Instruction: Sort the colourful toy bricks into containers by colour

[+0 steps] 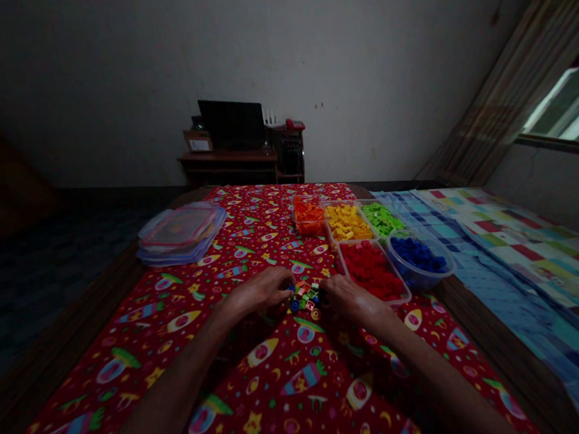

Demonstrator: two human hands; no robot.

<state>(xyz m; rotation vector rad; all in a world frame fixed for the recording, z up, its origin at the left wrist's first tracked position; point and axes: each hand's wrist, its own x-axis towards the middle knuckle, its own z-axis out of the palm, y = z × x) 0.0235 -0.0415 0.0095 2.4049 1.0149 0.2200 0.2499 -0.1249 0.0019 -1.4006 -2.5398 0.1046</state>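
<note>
A small cluster of mixed-colour building bricks [306,297], in green, red, white, blue and yellow, lies on the tablecloth between my two hands. To the left of it is my left hand [269,288], its thumb and fingers closed around a blue building brick [291,288] at the cluster's edge. From the right, my right hand [348,296] reaches in with curled fingers at the cluster's other side. Its fingertips are in shadow and turned away, so what they grip cannot be made out. A round yellow piece [316,314] sits at the cluster's near edge.
Right of my hands stand clear tubs of red bricks [371,271], blue bricks [417,254], yellow bricks [347,222], green bricks [380,218] and orange bricks [309,214]. Stacked plastic lids [183,232] lie at the left. A patterned red tablecloth [264,406] covers the table.
</note>
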